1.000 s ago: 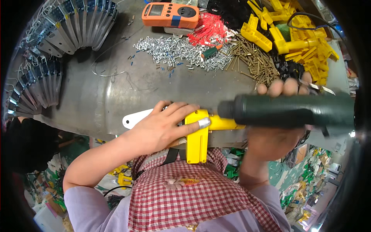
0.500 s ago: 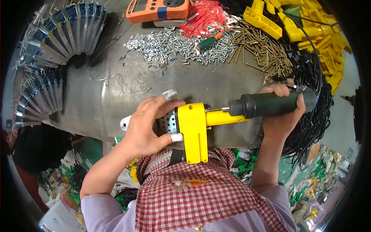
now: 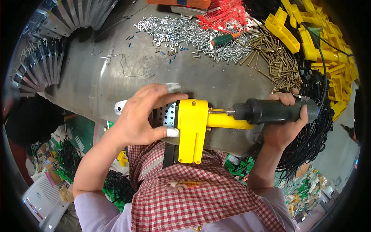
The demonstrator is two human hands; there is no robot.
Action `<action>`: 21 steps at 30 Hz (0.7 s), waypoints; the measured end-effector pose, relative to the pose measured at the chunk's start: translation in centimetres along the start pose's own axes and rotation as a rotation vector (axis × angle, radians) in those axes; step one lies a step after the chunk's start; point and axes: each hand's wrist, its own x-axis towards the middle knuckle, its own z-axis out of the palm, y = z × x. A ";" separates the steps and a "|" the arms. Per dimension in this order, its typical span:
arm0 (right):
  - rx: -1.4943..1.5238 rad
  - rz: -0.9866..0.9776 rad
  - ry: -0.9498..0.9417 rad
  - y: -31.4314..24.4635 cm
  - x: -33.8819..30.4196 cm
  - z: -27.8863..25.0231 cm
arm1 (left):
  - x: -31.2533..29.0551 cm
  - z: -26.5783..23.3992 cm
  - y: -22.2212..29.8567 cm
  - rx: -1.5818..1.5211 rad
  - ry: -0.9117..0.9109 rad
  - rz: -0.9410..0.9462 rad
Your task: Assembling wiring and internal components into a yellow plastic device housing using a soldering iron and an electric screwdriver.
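My left hand is closed around the perforated metal part of a yellow plastic housing, with white covers on the thumb tip and a fingertip. The housing's yellow arm extends to the right, and a black piece hangs below its left side. A dark, cylindrical electric screwdriver lies level in my right hand, fingers wrapped round its rear body. Its thin metal bit points left, reaching a screw at the housing's right side. Whether the screw is turning cannot be told.
Loose silver screws and nuts, an orange-green screwdriver, brass-coloured long screws and red-white leads cover the far bench. Yellow housings and black cables crowd the right. Metal strips fan out at left.
The whole view has shifted, so the bench items sit higher and further right. Both hands keep their grips, and the bit stays at the housing's right side.
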 end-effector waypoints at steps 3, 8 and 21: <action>-0.006 -0.044 -0.019 -0.7 -0.2 -0.6 | 0.2 -0.1 0.6 0.008 -0.024 -0.022; 0.028 -0.100 0.007 -0.1 -0.8 0.1 | 0.3 0.0 0.5 0.062 0.006 0.024; 0.139 -0.057 0.046 1.4 -0.5 -0.2 | 0.4 0.2 0.5 -0.020 0.059 0.082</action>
